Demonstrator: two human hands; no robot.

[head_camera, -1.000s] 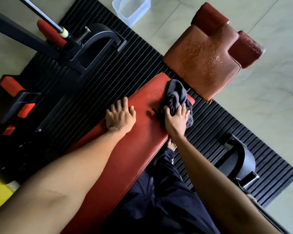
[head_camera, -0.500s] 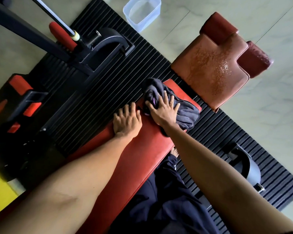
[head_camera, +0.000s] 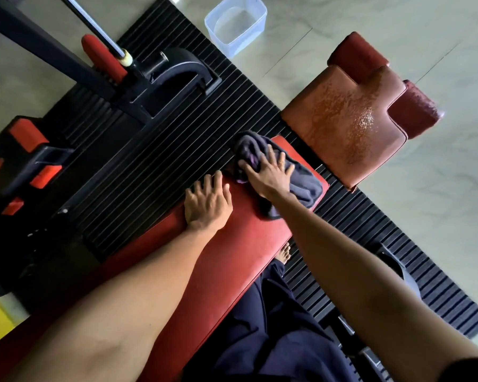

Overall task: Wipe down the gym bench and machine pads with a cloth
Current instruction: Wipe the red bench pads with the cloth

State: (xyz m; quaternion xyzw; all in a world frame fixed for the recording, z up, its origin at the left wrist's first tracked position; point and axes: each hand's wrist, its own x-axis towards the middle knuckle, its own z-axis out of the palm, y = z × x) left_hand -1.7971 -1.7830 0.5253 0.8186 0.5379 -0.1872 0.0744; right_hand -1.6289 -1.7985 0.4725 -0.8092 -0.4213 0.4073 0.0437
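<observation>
Since a second earlier, the right hand and dark cloth have shifted from the right edge of the bench surface toward its far-left corner. The left hand has stayed put.

Nearest, the left hand lies flat with fingers extended, bracing on the red padding. Just beyond, the right hand presses the cloth with fingers spread and grips nothing.

Step in hand, by judgement: wiping the surface's far end. The next move calls for drawing the cloth nearward along the remaining length.

Farther off, the worn brown seat pad shows a speckled sheen.
</observation>
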